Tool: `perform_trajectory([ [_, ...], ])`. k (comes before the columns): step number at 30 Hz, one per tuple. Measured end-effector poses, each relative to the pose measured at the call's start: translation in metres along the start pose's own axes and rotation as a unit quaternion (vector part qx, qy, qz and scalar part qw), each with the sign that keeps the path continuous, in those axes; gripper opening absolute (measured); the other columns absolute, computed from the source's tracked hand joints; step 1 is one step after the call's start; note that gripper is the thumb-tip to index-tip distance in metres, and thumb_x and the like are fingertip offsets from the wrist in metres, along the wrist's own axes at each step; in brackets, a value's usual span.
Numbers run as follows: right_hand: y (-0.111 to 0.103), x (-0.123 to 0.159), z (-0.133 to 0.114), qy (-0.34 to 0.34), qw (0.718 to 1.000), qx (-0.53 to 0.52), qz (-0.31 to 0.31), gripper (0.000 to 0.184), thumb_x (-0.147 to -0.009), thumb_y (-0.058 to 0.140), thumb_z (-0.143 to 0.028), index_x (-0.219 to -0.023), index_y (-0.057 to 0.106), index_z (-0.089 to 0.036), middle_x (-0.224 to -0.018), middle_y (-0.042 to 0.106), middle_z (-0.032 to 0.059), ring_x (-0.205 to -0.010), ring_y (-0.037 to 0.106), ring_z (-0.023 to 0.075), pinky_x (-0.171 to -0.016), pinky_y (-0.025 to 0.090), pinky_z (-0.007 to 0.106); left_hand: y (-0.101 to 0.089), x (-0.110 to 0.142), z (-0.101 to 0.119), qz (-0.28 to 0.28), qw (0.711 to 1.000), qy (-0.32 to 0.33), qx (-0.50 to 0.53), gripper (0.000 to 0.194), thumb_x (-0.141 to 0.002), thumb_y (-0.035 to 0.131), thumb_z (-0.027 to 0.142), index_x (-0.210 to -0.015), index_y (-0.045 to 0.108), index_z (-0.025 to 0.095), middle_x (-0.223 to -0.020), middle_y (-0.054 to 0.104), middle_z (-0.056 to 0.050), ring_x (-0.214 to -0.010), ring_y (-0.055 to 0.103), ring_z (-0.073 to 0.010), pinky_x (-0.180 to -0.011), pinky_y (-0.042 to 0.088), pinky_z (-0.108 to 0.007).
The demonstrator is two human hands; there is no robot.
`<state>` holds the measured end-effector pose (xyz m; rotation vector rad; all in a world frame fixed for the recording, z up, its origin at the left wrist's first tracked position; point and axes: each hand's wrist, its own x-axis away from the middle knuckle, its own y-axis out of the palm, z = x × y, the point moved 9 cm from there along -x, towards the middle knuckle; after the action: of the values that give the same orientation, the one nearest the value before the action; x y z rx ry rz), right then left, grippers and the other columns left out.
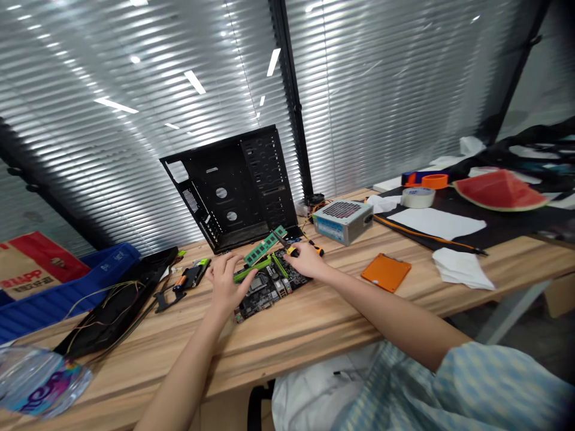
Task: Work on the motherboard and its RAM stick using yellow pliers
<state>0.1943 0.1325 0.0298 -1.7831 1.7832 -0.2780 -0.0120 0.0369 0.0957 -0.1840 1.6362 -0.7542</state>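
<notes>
A green RAM stick point(266, 246) is tilted above the motherboard point(265, 287), which lies on the wooden table. My right hand point(306, 261) is closed around pliers point(293, 250) with yellow-and-black handles. Their grey jaws meet the stick near its upper right end. My left hand point(227, 278) is at the board's left side, thumb and fingers apart. Its fingertips are close to the stick's lower left end; whether they touch it I cannot tell. Bright green memory slots point(278, 265) show on the board beneath.
Behind the board stands an open black computer case point(233, 191). A power supply point(344, 220) and an orange drive point(386, 272) are on the right, with tape point(417, 197) and watermelon point(501, 190) beyond. At left are a black panel point(121, 305), a blue bin point(108, 263) and a bottle point(42, 383).
</notes>
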Motion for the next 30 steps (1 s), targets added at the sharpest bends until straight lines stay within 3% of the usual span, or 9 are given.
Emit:
perform_trajectory([
  [6, -0.001, 0.003, -0.005, -0.004, 1.000, 0.005, -0.007, 0.027, -0.081, 0.063, -0.032, -0.098, 0.071, -0.013, -0.095, 0.073, 0.0101, -0.084, 0.066, 0.0204, -0.074, 0.046, 0.027, 0.002, 0.001, -0.003, 0.002, 1.000, -0.012, 0.001, 0.027, -0.087, 0.061, 0.039, -0.107, 0.061, 0.022, -0.115, 0.064, -0.012, -0.111, 0.057, -0.0269, -0.093, 0.025, -0.040],
  [13, -0.006, 0.005, -0.009, -0.001, 1.000, 0.018, 0.000, 0.020, -0.081, 0.063, -0.032, -0.089, 0.070, -0.015, -0.087, 0.072, 0.0079, -0.080, 0.063, 0.0189, -0.069, 0.043, 0.026, -0.001, 0.000, -0.001, 0.020, 1.000, 0.005, -0.012, 0.031, -0.086, 0.062, 0.043, -0.108, 0.060, 0.021, -0.114, 0.063, -0.012, -0.110, 0.057, -0.0273, -0.091, 0.027, -0.040],
  [30, -0.004, 0.002, 0.000, 0.035, 0.999, -0.017, -0.002, 0.020, -0.081, 0.065, -0.032, -0.091, 0.069, -0.016, -0.090, 0.072, 0.0069, -0.081, 0.063, 0.0179, -0.071, 0.043, 0.025, 0.001, 0.002, -0.006, 0.012, 1.000, -0.017, 0.008, 0.026, -0.088, 0.058, 0.036, -0.111, 0.060, 0.022, -0.116, 0.062, -0.013, -0.113, 0.056, -0.0272, -0.095, 0.027, -0.042],
])
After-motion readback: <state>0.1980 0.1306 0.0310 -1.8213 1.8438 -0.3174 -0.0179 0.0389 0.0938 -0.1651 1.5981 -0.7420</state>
